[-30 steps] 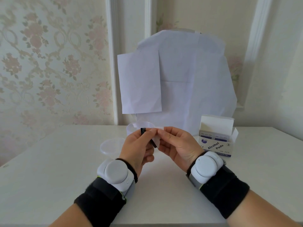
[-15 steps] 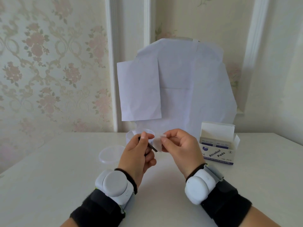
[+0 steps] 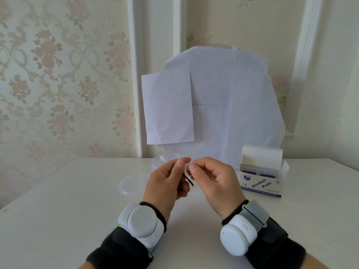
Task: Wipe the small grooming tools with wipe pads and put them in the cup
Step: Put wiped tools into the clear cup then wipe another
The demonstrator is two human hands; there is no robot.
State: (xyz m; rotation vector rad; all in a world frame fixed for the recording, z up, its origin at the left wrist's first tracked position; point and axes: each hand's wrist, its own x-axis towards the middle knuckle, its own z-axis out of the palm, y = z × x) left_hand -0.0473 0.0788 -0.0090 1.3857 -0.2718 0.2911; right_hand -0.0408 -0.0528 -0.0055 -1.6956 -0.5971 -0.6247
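We are pinching a thin dark grooming tool (image 3: 189, 181) in our left hand (image 3: 167, 183) while our right hand (image 3: 211, 181) is pinching a soft white wipe pad (image 3: 187, 170) against it. The slim, smooth tool could be slipping from our fingers; the translucent round cup (image 3: 158, 162) is standing just beyond.

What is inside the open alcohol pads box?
Inside the white cardboard alcohol pads box, blue-and-white packet tops show in a row. How many lie below is hidden by the front wall.
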